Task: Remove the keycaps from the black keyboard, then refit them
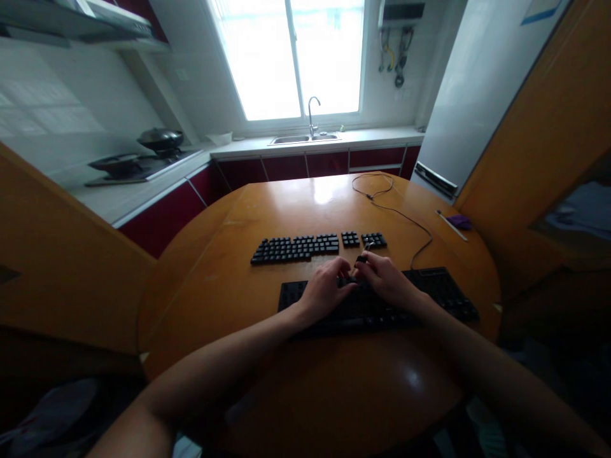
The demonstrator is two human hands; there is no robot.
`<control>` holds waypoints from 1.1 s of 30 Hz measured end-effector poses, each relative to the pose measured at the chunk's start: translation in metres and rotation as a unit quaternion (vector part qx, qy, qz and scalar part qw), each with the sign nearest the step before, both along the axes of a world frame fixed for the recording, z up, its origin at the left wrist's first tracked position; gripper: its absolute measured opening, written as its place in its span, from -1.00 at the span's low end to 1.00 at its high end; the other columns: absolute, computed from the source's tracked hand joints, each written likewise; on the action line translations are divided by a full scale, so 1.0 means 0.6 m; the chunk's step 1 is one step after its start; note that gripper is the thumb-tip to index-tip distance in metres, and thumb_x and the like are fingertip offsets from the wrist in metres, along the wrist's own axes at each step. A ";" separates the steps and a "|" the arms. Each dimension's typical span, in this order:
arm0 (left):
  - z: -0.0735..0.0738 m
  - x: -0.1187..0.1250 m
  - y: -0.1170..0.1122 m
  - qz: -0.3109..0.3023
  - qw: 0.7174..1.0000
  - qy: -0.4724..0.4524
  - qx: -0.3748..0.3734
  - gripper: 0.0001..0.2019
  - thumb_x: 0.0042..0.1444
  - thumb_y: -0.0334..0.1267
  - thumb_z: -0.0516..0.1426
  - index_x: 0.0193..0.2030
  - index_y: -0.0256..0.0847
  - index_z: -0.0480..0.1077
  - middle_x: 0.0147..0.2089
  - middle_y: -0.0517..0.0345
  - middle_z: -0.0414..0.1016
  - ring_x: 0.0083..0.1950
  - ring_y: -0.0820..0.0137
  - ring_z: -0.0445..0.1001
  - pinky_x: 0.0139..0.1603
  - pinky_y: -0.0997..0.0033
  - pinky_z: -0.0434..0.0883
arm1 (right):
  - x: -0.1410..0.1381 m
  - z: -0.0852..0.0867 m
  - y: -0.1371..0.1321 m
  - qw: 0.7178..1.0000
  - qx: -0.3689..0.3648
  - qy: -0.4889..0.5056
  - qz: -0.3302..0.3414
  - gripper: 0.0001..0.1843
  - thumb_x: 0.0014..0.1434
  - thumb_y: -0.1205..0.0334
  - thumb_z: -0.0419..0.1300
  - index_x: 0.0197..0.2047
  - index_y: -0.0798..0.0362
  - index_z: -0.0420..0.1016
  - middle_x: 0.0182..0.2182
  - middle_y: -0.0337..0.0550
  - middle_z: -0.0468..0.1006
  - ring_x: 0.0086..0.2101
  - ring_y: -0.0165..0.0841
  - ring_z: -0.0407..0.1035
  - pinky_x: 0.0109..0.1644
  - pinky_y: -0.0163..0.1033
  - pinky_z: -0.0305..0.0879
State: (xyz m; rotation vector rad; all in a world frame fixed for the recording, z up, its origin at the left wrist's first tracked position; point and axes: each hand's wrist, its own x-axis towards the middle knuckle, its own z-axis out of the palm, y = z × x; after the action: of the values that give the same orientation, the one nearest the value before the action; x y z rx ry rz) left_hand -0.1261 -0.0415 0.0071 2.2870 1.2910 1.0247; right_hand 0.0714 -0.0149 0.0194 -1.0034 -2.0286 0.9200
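Note:
A black keyboard base [382,312] lies on the wooden table in front of me, largely covered by my hands. My left hand [327,286] rests over its upper middle, thumb and fingers apart and bent down onto the keys; its fingertips are partly hidden. Beside it, my right hand [384,277] is closed on a keycap puller [361,259], a small tool with a dark handle and thin wire loops pointing up and away from me. Just beyond the hands, loose black keycaps [300,247] stand in keyboard order, with smaller groups of keycaps [350,239] to their right.
The keyboard's cable [403,215] runs to the far side of the round table [200,273]. A white stick-like item [451,225] and a purple cloth [459,221] lie at the right edge. Farther off are a sink [292,139], a stove with pans [160,138] and a fridge [470,89].

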 end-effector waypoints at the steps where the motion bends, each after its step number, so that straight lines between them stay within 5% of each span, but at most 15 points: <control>1: 0.002 -0.001 -0.001 0.009 1.000 0.023 0.018 -0.77 0.06 -0.39 0.33 -0.17 -0.19 0.40 -0.24 0.17 0.51 -0.21 0.32 0.47 -0.15 0.28 0.42 | -0.001 -0.002 0.001 1.000 0.003 0.005 0.000 -0.79 0.37 0.09 0.06 -0.25 0.02 0.36 -0.41 -0.18 0.59 -0.39 -0.32 0.46 -0.26 -0.25 0.27; 7: 0.016 -0.007 -0.011 0.012 0.979 0.154 0.134 -0.72 0.18 -0.33 0.27 0.01 -0.12 0.37 -0.08 0.09 0.49 -0.03 0.21 0.43 -0.01 0.18 0.37 | -0.004 -0.002 0.003 0.999 0.020 0.032 -0.031 -0.74 0.36 0.08 0.06 -0.33 0.03 0.34 -0.46 -0.23 0.50 -0.43 -0.37 0.34 -0.31 -0.28 0.22; 12: 0.016 -0.009 -0.014 -0.010 0.970 0.184 0.158 -0.72 0.22 -0.30 0.25 0.06 -0.12 0.41 -0.05 0.08 0.50 0.00 0.21 0.39 0.01 0.18 0.34 | -0.008 -0.001 -0.001 0.998 0.030 0.032 -0.037 -0.75 0.36 0.11 0.06 -0.35 0.03 0.32 -0.48 -0.25 0.46 -0.43 -0.38 0.31 -0.32 -0.29 0.18; 16: 0.012 -0.011 -0.011 -0.018 0.966 0.186 0.179 -0.93 0.28 -0.30 0.19 -0.13 -0.12 0.49 -0.12 0.12 0.50 -0.04 0.26 0.39 -0.01 0.21 0.33 | -0.012 -0.002 -0.003 0.999 0.025 0.033 -0.029 -0.73 0.36 0.12 0.06 -0.36 0.04 0.34 -0.49 -0.25 0.46 -0.45 -0.38 0.32 -0.31 -0.28 0.19; 22: 0.009 -0.014 -0.001 -0.020 0.983 0.100 0.152 -0.98 0.25 -0.28 0.23 -0.21 -0.14 0.50 -0.11 0.10 0.47 -0.06 0.29 0.40 -0.02 0.25 0.40 | -0.012 -0.004 0.002 0.997 -0.005 0.050 -0.051 -0.66 0.36 0.03 0.06 -0.40 0.04 0.35 -0.50 -0.20 0.51 -0.45 -0.36 0.38 -0.29 -0.26 0.25; 29: 0.004 -0.016 0.003 -0.042 0.989 0.056 0.128 -0.73 0.13 -0.30 0.34 -0.04 -0.12 0.47 -0.04 0.07 0.44 0.00 0.26 0.40 0.02 0.19 0.45 | -0.014 -0.007 0.005 0.992 -0.044 0.087 -0.078 -0.60 0.31 -0.11 0.09 -0.39 0.03 0.35 -0.52 -0.17 0.54 -0.48 -0.34 0.42 -0.35 -0.25 0.29; 33: 0.003 -0.017 0.002 -0.044 0.988 0.056 0.138 -0.76 0.16 -0.34 0.30 -0.04 -0.11 0.47 -0.04 0.08 0.43 -0.01 0.28 0.40 0.00 0.22 0.46 | -0.014 -0.007 0.008 0.985 -0.095 0.123 -0.072 -0.53 0.24 -0.22 0.13 -0.39 0.04 0.35 -0.52 -0.13 0.56 -0.51 -0.34 0.42 -0.41 -0.25 0.31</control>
State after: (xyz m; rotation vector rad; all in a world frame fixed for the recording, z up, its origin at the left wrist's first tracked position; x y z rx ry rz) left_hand -0.1361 -0.0404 0.0089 2.6159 1.1366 1.1190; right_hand 0.0628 -0.0102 0.0150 -1.0633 -1.6660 1.1158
